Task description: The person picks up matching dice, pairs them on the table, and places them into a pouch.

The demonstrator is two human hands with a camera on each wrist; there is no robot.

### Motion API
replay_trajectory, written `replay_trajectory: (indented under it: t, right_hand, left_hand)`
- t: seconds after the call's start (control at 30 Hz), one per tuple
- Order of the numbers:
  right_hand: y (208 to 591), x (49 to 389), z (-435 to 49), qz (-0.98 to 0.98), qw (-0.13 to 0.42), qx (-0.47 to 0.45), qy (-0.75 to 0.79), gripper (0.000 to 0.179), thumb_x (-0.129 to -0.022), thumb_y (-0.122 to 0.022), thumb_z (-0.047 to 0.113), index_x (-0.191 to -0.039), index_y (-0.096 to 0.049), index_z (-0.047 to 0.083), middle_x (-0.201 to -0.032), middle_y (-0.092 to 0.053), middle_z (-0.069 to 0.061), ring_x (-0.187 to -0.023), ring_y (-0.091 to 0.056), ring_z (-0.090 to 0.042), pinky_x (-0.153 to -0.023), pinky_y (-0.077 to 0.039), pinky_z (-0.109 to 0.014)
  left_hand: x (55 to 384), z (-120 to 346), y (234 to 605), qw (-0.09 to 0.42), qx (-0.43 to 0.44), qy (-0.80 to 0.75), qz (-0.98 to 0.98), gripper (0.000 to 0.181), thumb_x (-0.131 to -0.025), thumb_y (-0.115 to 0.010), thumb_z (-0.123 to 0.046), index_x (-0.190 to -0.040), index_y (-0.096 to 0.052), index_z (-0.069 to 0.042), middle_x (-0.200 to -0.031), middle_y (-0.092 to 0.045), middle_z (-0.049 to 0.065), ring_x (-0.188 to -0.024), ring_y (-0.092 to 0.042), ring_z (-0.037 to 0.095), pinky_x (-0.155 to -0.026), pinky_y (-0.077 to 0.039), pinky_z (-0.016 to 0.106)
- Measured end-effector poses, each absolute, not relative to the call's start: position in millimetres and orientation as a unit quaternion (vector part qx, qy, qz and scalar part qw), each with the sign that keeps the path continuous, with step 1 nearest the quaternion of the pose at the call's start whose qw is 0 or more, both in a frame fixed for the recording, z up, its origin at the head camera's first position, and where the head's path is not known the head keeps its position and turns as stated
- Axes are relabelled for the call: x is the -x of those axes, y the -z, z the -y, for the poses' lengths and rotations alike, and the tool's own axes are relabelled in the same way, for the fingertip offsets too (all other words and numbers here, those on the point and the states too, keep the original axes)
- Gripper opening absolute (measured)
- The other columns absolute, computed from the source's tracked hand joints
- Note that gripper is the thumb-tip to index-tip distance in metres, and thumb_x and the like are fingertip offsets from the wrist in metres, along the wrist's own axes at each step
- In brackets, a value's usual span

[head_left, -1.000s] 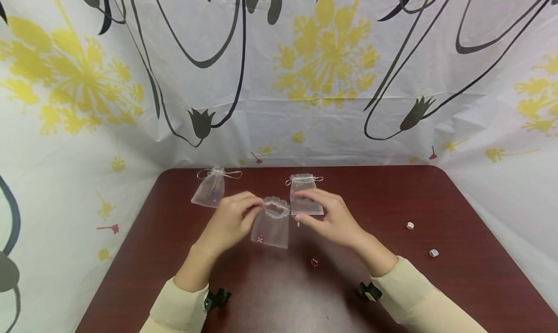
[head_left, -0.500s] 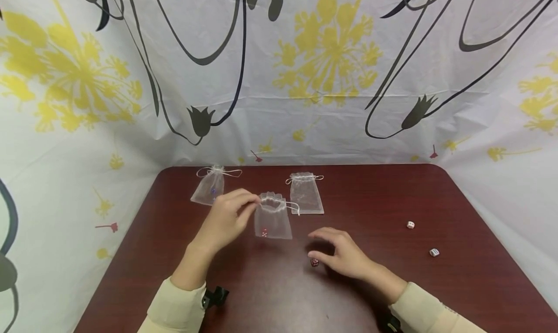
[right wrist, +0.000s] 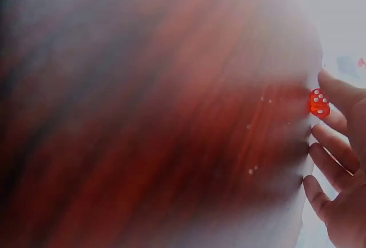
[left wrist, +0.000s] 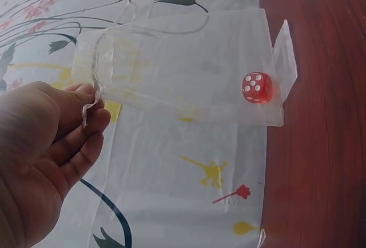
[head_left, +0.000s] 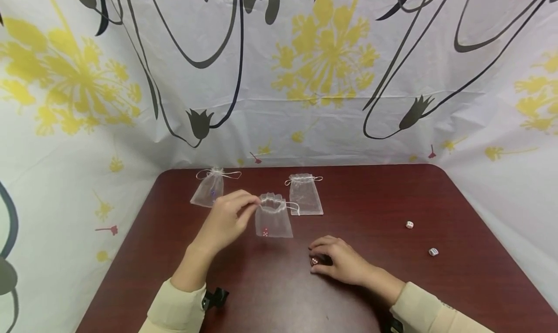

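My left hand (head_left: 228,219) pinches the top edge of a sheer white drawstring pouch (head_left: 279,221), held above the table with its mouth open. A red die (left wrist: 257,87) with white pips shows at the pouch's bottom in the left wrist view. My right hand (head_left: 342,261) is low at the table, thumb and fingers on either side of another red die (head_left: 314,261). That die (right wrist: 319,103) sits between thumb and forefinger in the right wrist view. A small gap shows between thumb and die there, so I see no firm pinch.
A tied sheer pouch (head_left: 209,188) with something blue inside stands at the back left. Another flat pouch (head_left: 306,197) lies behind the held one. Two white dice (head_left: 410,224) lie on the right of the dark red table (head_left: 375,192). A patterned sheet (head_left: 261,81) hangs behind.
My right hand has left the pouch, moved down towards me and lowered around the red die on the table. The left hand still holds the pouch, now raised slightly.
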State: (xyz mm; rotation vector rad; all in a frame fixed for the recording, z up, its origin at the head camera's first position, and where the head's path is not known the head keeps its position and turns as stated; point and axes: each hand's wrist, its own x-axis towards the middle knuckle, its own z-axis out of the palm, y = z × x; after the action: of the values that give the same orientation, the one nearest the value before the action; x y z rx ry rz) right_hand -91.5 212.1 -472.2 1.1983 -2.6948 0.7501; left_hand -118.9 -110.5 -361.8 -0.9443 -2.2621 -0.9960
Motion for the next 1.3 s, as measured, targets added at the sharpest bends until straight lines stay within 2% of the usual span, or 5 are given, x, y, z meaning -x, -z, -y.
replay_trajectory:
  t: [0.17,0.53,0.67,1.03,1.3]
  right_hand:
    - [472,91,-214,0.887,0.058,-0.396,-0.230,0.021,-0.083,-0.085,0.024,-0.098,-0.077,0.012,-0.114,-0.070,0.000,-0.107,-0.065,-0.019,-0.088,-0.055,-0.043]
    - [460,96,-215,0.884,0.078,-0.385,-0.255,0.015,-0.085,-0.083,0.019,-0.097,-0.077,0.011,-0.112,-0.071,-0.003,-0.107,-0.065,-0.019,-0.086,-0.056,-0.045]
    - [447,101,-213,0.882,0.091,-0.375,-0.272,0.018,-0.086,-0.083,0.019,-0.099,-0.077,0.008,-0.113,-0.071,-0.005,-0.107,-0.065,-0.020,-0.087,-0.056,-0.045]
    - [410,115,-205,0.856,0.149,-0.385,-0.311,0.019,-0.083,-0.085,0.017,-0.098,-0.077,0.009,-0.111,-0.071,0.001,-0.104,-0.067,-0.018,-0.084,-0.057,-0.041]
    - [388,125,-195,0.844,0.173,-0.388,-0.326,0.022,-0.082,-0.086,0.016,-0.100,-0.078,0.007,-0.110,-0.072,-0.001,-0.103,-0.067,-0.018,-0.083,-0.056,-0.038]
  left_hand:
    - [118,110,362,0.245,0.345,0.365,0.830,0.006,-0.090,-0.073,0.001,-0.096,-0.076,-0.002,-0.091,-0.073,0.006,-0.084,-0.069,0.016,-0.076,-0.058,0.030]
    - [119,109,365,0.250,0.350,0.369,0.824,0.006,-0.090,-0.074,0.001,-0.095,-0.076,-0.002,-0.091,-0.073,0.005,-0.082,-0.068,0.014,-0.073,-0.058,0.029]
    - [118,108,365,0.246,0.347,0.367,0.827,0.006,-0.091,-0.074,0.000,-0.096,-0.076,-0.002,-0.091,-0.073,0.006,-0.083,-0.068,0.015,-0.074,-0.058,0.029]
    - [119,106,364,0.250,0.347,0.361,0.829,0.007,-0.089,-0.074,0.002,-0.095,-0.076,-0.001,-0.091,-0.073,0.005,-0.081,-0.068,0.014,-0.071,-0.057,0.028]
    - [120,105,367,0.256,0.347,0.362,0.827,0.009,-0.087,-0.075,0.003,-0.094,-0.076,-0.003,-0.090,-0.072,0.002,-0.079,-0.067,0.012,-0.069,-0.056,0.027]
